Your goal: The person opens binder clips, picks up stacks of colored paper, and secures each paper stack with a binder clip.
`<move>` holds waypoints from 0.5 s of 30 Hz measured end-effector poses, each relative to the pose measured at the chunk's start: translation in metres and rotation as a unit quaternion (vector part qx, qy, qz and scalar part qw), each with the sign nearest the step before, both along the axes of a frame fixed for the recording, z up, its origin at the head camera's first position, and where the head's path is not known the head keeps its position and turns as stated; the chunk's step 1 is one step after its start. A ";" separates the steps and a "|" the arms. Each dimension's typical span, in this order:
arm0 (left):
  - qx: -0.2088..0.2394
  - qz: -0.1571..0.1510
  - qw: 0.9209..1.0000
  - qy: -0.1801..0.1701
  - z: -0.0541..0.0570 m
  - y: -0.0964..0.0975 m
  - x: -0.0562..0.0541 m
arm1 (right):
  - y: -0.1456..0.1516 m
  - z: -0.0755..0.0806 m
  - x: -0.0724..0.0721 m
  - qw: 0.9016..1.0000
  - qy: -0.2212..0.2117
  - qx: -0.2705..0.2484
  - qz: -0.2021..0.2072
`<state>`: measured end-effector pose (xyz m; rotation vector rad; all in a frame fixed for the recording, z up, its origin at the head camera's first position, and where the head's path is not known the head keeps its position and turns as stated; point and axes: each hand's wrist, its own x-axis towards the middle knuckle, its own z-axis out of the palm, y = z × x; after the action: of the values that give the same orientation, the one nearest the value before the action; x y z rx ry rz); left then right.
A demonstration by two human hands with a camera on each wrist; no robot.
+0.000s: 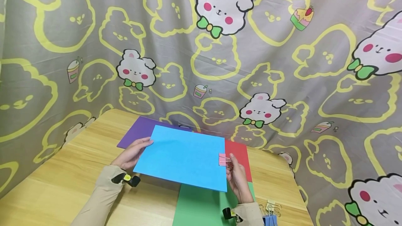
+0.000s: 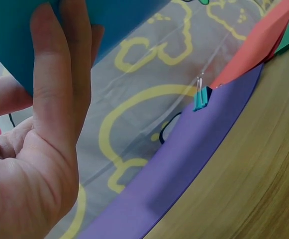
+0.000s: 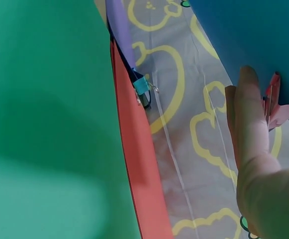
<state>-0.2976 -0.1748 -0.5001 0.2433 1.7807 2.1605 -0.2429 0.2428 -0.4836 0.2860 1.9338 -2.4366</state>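
Observation:
A bright blue sheet [image 1: 185, 159] is held up above the table between both hands, tilted toward me. My left hand [image 1: 133, 154] grips its left edge, thumb on top and fingers underneath; those fingers lie against its underside in the left wrist view. A pink binder clip [image 1: 222, 159] sits on the sheet's right edge with its wire handles pointing outward. My right hand [image 1: 238, 179] pinches this clip at the handles, thumb above, other fingers partly hidden below. Underneath lie a purple sheet [image 1: 136, 130], a red sheet [image 1: 240, 154] and a green sheet [image 1: 201, 206].
A teal binder clip [image 2: 200, 98] joins the purple and red sheets at their far edge. Several loose binder clips, including a blue clip [image 1: 270, 220], sit at the front right of the wooden table [image 1: 78, 159]. A patterned curtain [image 1: 176, 79] hangs behind the table.

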 end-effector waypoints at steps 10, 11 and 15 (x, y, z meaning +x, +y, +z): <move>0.006 -0.003 1.000 -0.004 0.001 0.000 -0.002 | 0.001 0.002 0.000 1.000 0.001 0.030 0.000; 0.006 -0.001 1.000 -0.005 0.000 0.000 -0.002 | 0.001 0.002 -0.001 1.000 0.001 0.030 0.004; 0.001 0.004 1.000 -0.004 0.000 0.000 -0.001 | 0.001 0.001 -0.001 0.999 -0.002 0.027 0.016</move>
<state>-0.2988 -0.1748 -0.4997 0.2294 1.7769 2.1662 -0.2437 0.2441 -0.4821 0.2588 1.9895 -2.3639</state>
